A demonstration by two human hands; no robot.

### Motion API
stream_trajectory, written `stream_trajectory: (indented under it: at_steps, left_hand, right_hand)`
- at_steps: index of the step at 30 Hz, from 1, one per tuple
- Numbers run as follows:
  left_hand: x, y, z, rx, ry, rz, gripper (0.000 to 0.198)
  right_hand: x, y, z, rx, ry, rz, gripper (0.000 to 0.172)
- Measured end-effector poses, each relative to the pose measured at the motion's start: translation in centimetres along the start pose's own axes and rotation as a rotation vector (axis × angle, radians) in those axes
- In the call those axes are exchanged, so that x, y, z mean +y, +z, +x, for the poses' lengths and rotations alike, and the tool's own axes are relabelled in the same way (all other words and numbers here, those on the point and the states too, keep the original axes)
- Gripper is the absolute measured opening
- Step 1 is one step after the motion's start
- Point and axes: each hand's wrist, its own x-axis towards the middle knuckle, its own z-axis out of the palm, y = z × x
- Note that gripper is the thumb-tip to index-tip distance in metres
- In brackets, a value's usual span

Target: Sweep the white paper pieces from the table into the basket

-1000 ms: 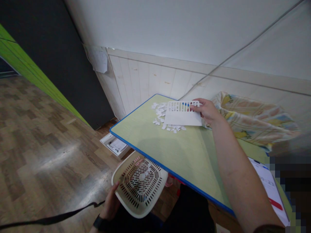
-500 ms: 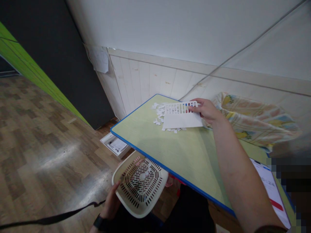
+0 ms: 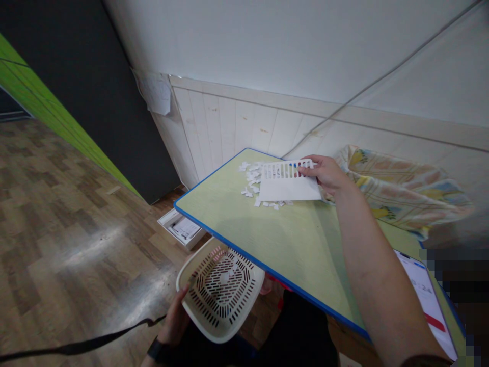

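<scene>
My left hand (image 3: 177, 317) grips the rim of a cream slotted plastic basket (image 3: 244, 311), held just below the table's front edge. A few small white scraps (image 3: 225, 277) lie inside the basket. Over the table, my right hand (image 3: 324, 172) pinches the right end of a flat white sheet (image 3: 288, 189) with a row of slots along its far side. Beneath and left of the sheet is a pile of small white paper-like pieces (image 3: 250, 176), partly hidden by it.
The light green table (image 3: 229, 214) has a blue edge and stands near a white panelled wall (image 3: 229, 114). A patterned cloth (image 3: 405, 188) lies at the right, and a phone (image 3: 426, 300) nearer me. On the floor sits an open white box (image 3: 181, 227).
My right hand has shifted the slotted white sheet slightly to the right, uncovering a little more of the pile's left side. My left hand and the basket look unmoved.
</scene>
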Motion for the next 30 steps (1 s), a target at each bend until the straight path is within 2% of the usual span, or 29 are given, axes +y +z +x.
stream_trajectory:
  at_steps: [8, 13, 22, 30]
  left_hand:
    - [-0.1, -0.2, 0.2, 0.029, 0.006, 0.010, 0.091]
    - [-0.1, -0.2, 0.1, -0.005, 0.023, 0.001, 0.090]
    - [0.1, 0.2, -0.3, 0.001, 0.008, 0.006, 0.087]
    - [-0.2, -0.2, 0.0, -0.020, 0.022, 0.013, 0.085]
  right_hand:
    - [-0.2, 0.5, -0.1, -0.051, 0.032, 0.035, 0.048]
    - [-0.6, 0.8, -0.3, -0.100, 0.031, 0.073, 0.051]
    - [-1.3, 1.5, -0.7, -0.141, 0.052, 0.066, 0.054]
    - [-2.2, 2.4, -1.2, -0.197, 0.049, 0.056, 0.052]
